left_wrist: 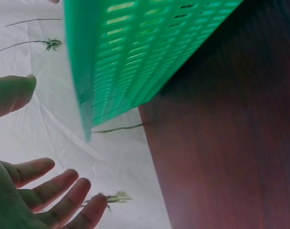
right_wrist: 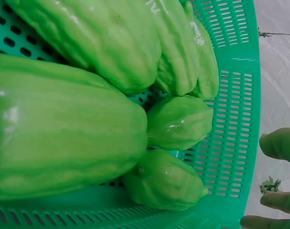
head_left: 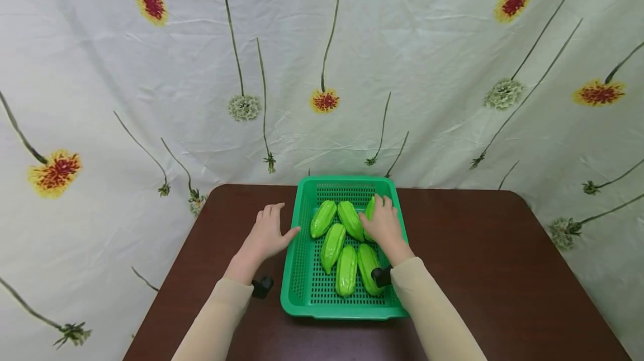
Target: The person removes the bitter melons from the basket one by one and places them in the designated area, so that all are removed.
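A green plastic basket (head_left: 297, 288) with slotted walls holds several bright green, ridged, gourd-like vegetables (head_left: 332, 248). They lie loosely across its floor, glossy and tapered at the ends. My left hand (head_left: 268, 233) hovers beside the basket's left side, fingers spread, thumb close to the rim; whether it touches cannot be told. Above the back right part of the basket is my right hand (head_left: 383, 224), partly covering one gourd (head_left: 369, 210). In the right wrist view its fingers (right_wrist: 278, 143) are apart with nothing between them. A large gourd (right_wrist: 64, 129) fills that view's left side.
The basket stands on a dark brown table (head_left: 468, 260), near its back edge. Behind and around the table hangs a pale cloth (head_left: 427, 59) printed with flowers and stems. A small black device (head_left: 262, 287) sits at the left wrist, another (head_left: 381, 276) at the right.
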The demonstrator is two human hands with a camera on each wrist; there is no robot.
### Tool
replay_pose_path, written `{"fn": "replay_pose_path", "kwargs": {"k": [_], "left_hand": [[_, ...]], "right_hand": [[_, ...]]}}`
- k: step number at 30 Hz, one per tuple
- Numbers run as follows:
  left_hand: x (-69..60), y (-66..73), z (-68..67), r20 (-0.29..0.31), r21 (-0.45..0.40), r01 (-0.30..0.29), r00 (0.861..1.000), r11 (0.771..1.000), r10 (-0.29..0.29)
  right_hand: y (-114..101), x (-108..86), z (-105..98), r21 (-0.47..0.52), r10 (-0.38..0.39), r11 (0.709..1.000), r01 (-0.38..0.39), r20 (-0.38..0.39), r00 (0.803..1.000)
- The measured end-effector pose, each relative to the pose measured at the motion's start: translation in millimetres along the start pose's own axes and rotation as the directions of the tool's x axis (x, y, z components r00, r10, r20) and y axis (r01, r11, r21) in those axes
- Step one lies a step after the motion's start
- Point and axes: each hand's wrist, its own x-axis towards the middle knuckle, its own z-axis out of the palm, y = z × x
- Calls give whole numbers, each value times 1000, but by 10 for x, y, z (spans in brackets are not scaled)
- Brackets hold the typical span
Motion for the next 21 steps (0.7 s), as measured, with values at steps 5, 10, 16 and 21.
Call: {"fn": "replay_pose_path", "kwargs": {"k": [5, 10, 16, 21], "left_hand": [[-71, -34, 62, 35, -29, 30, 999, 999, -29], [-134, -58, 130, 58, -88, 65, 997, 994, -60], [-184, -74, 213, 76, -188, 114, 992, 976, -101], [-194, -78, 247, 77, -256, 122, 991, 959, -105]], "right_hand": [[17, 17, 57, 10, 31, 999, -31, 20, 999], [35, 31, 103, 33, 45, 998, -46, 28, 999], [88, 44, 164, 40, 48, 998, -50, 51, 998], [108, 56, 210, 40, 46, 998, -48, 52, 998]]}}
